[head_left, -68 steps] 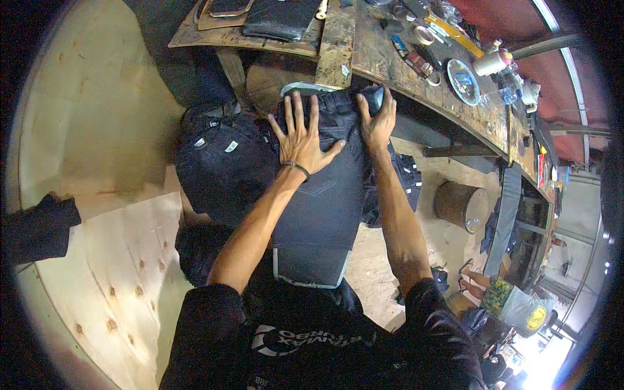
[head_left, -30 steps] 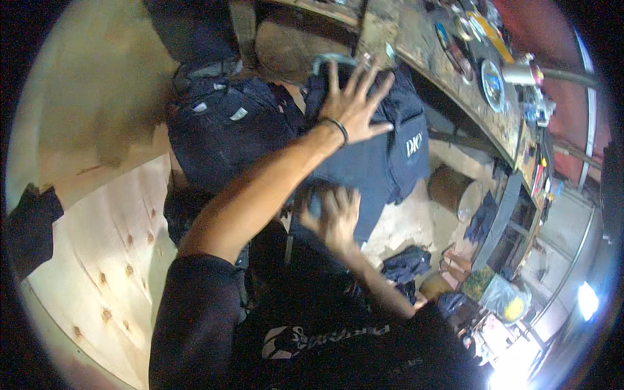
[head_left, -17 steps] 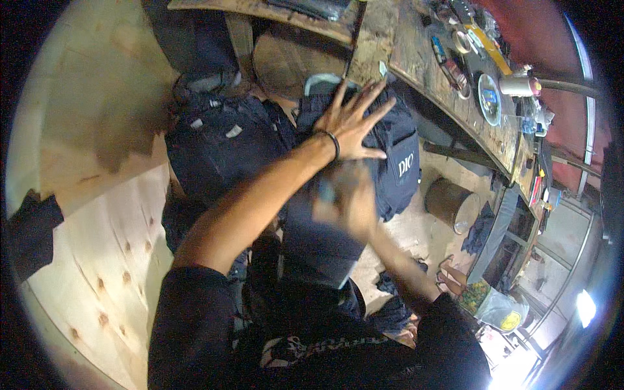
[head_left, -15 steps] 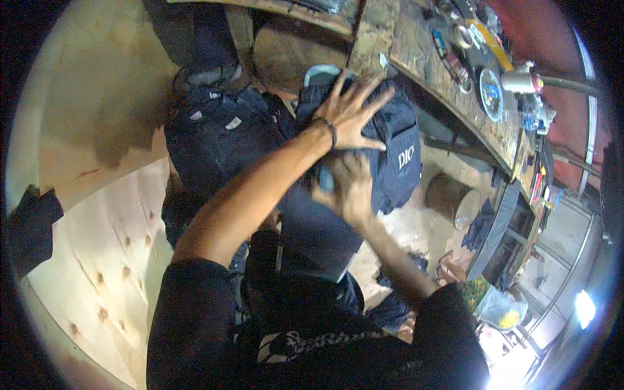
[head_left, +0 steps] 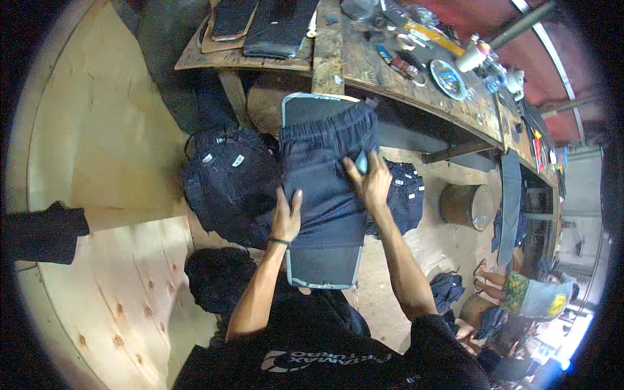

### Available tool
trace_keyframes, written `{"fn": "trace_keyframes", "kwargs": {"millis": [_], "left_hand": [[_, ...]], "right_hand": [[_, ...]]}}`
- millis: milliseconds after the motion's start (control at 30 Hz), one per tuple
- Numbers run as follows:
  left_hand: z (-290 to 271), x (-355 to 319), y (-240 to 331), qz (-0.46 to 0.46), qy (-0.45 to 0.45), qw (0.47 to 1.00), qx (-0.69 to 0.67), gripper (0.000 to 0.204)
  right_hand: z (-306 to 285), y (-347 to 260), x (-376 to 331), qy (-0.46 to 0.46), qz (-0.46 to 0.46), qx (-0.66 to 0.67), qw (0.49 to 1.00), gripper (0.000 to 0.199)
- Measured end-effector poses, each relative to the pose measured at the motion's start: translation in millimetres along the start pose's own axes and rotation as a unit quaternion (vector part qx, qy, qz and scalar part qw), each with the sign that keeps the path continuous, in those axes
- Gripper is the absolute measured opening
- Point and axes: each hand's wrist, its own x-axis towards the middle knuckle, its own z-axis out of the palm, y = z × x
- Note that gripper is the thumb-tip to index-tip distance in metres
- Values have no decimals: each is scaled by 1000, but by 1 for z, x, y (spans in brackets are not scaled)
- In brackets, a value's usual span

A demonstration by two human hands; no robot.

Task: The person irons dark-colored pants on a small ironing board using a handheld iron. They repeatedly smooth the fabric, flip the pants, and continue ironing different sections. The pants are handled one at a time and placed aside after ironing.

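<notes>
Dark navy elastic-waist shorts or trousers (head_left: 325, 175) lie stretched over a flat dark board (head_left: 325, 265) with pale taped edges. The board's ends show beyond the cloth at top and bottom. My left hand (head_left: 286, 218) rests on the garment's left edge, its visible fingers stretched out and apart. At the right side, my right hand (head_left: 374, 185) grips a small pale-blue piece (head_left: 361, 162) between thumb and fingers, against the cloth. What that piece is, I cannot make out.
Piled dark garments (head_left: 227, 185) with white labels lie on the left, more (head_left: 408, 195) on the right. Beyond stands a wooden workbench (head_left: 364, 55) carrying a round dish (head_left: 448, 79) and folded dark cloth (head_left: 276, 29). A cylindrical stool (head_left: 467, 207) and another person (head_left: 530, 296) are at right.
My left hand has come back from its spread position high on the garment to the left edge. My right hand has moved to the right side. The garment now lies flatter, and the view has shifted.
</notes>
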Motion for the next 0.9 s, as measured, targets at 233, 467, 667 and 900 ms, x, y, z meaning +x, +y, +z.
{"fn": "trace_keyframes", "kwargs": {"millis": [233,467,667,900], "left_hand": [[-12,-179,-56,59,30,996,62,73],[-121,-141,-49,150,48,964,212,43],[-20,-76,45,342,-213,808,431,104],[29,125,126,495,-95,789,351,116]], "right_hand": [[-95,-82,-171,-85,41,8,996,68],[-113,-144,-220,-166,34,93,981,60],[-73,-79,-157,-213,213,85,950,71],[-64,-77,16,101,162,160,968,55]]}}
